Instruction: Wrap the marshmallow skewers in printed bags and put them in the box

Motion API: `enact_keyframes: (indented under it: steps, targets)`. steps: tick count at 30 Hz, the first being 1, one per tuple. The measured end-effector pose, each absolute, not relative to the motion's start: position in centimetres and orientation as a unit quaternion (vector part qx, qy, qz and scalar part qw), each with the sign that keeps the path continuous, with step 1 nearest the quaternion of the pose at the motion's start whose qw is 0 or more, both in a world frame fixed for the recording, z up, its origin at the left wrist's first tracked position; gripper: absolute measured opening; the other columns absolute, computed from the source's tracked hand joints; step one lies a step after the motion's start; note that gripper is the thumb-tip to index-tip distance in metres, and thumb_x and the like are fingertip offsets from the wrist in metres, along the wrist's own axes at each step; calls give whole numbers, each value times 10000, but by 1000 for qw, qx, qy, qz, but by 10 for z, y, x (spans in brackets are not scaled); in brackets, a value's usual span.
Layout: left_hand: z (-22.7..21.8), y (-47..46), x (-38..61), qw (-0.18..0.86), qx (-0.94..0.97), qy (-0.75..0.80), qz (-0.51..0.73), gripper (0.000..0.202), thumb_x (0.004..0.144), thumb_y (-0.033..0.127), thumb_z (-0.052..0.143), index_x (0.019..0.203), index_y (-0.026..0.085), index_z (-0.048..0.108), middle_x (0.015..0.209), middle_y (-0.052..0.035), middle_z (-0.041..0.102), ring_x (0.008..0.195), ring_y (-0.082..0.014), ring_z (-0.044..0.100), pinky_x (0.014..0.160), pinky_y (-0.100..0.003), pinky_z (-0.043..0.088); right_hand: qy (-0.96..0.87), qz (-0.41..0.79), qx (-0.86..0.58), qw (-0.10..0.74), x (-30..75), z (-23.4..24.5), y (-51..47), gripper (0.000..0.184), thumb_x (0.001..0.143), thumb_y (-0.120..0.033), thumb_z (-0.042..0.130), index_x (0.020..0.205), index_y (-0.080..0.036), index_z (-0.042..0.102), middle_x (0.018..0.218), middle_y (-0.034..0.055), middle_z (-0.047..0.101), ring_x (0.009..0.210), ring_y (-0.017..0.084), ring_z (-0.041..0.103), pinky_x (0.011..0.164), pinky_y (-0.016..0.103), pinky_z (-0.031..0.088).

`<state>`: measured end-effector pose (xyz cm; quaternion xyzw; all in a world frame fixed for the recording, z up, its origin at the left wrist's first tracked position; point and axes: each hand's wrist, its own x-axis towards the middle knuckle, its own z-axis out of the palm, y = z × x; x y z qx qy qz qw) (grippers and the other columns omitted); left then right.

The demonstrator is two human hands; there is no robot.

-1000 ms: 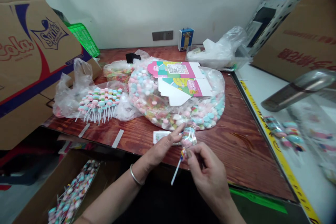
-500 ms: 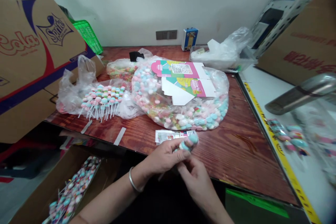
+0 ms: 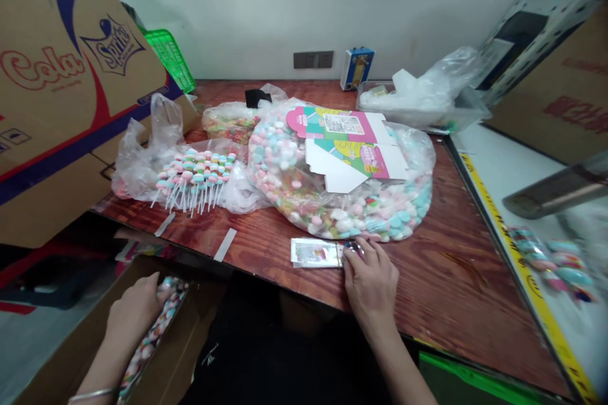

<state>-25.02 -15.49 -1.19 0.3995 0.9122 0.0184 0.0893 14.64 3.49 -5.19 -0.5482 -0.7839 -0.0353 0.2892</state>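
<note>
A big clear bag of candies (image 3: 342,202) lies in the middle of the table, with flat pink paper boxes (image 3: 351,145) on top of it. At 9 o'clock from the bag, a bunch of lollipops (image 3: 194,177) rests on a crinkly plastic sheet. A smaller candy bag (image 3: 228,123) sits at 11 o'clock. A huge cardboard box (image 3: 61,95) leans in from 9 o'clock, with a green basket (image 3: 171,60) behind it. At 3 o'clock a shiny metal bar (image 3: 555,186) pokes in. The right hand (image 3: 373,278) lies palm down at 6 o'clock from the big bag. Its fingers are bent, and the tips touch the right end of a little stack of wrappers (image 3: 316,253). I cannot tell if it pinches one. The left hand (image 3: 133,307) is down at 8 o'clock, below the table edge, dipped into an open box of lollipops (image 3: 156,329). Its fingers are partly hidden, so I cannot tell if they hold anything. The table (image 3: 451,278) is dark red wood with two white tape strips (image 3: 225,243) near the front. Behind it is a pale wall with a socket (image 3: 312,59) at 12 o'clock.
</note>
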Motion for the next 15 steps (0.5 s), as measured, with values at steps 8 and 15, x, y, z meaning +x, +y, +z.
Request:
enact_keyframes:
  steps: [8,15]
  targets:
    - [11,-42,-69,230,660,601,387,258,841,229,588,1084,235,675,1113,-86,685,1058,-228,603,950,-344,444,-779,-20,-545,309,139,-54,34,226,912,-206,432,821,-144,630,1052,153,671,1050,254,574,907,396,374]
    - [-20,16,0,204,757,547,295,401,762,156,671,1155,194,601,1161,-114,635,1110,-277,527,964,-449,407,-794,-58,-541,271,145,-53,28,220,910,-232,463,941,-180,675,1255,137,619,1190,296,497,927,433,362]
